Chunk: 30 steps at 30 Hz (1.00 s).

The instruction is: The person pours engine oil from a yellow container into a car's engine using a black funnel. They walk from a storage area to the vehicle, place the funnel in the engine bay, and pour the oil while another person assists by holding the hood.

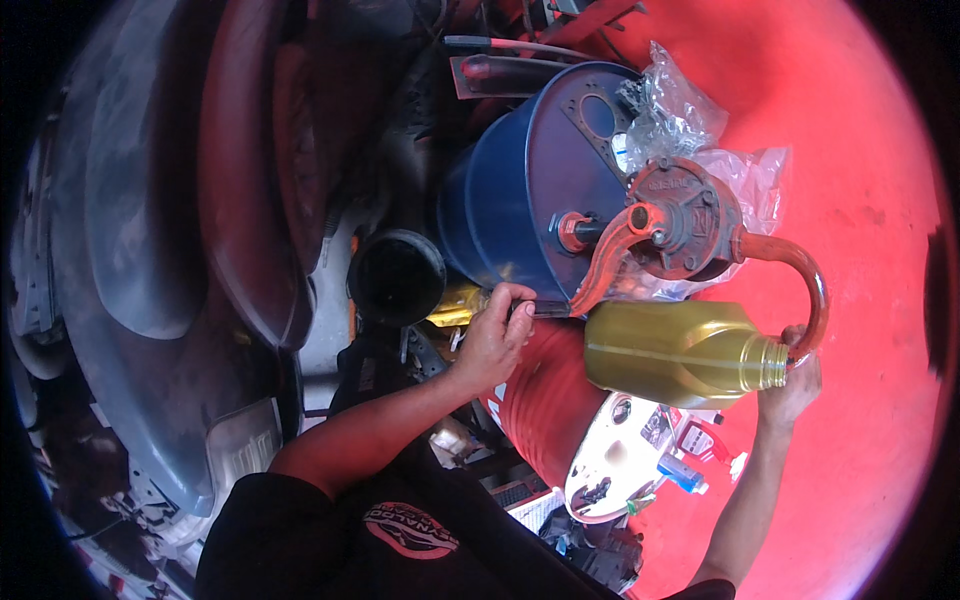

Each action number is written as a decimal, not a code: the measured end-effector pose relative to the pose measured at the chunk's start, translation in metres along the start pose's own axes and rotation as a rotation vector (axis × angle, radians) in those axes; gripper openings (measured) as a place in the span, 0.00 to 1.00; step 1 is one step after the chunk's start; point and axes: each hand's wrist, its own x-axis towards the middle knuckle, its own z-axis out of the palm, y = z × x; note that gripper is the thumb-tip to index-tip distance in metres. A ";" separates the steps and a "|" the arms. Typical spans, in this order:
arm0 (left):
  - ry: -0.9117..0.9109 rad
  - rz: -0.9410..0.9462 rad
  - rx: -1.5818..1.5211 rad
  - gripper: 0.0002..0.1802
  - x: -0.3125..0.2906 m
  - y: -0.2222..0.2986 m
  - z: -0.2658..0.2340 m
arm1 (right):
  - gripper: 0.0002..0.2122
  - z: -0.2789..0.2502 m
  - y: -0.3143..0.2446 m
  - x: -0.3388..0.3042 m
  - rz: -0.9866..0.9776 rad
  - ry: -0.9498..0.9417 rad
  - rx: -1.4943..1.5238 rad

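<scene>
A rotary hand pump (pixel 685 215) with a dark round body stands on a blue drum (pixel 500 190). From its middle an orange crank arm (pixel 607 262) runs to a dark handle grip (pixel 553 309). My left hand (pixel 497 335) is closed around the end of that grip. The pump's curved orange spout (pixel 812 285) comes down at the open mouth of a gold-coloured plastic jug (pixel 670 348). Fingers of my right hand (pixel 795 388) are wrapped around the jug's neck by the spout's tip, partly hidden behind it. How much the jug contains cannot be made out.
Clear plastic bags (pixel 675 110) and a flat gasket (pixel 592 115) lie on the drum's top. Beside it stands a red drum (pixel 545 395) whose white top (pixel 603 480) holds bottles, one with blue liquid (pixel 683 473). A black bucket (pixel 397 277) and car body panels (pixel 240 170) are at left.
</scene>
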 end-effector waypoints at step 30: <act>0.121 0.006 -0.196 0.25 0.072 -0.003 -0.023 | 0.12 0.001 0.002 0.002 -0.120 0.085 -0.107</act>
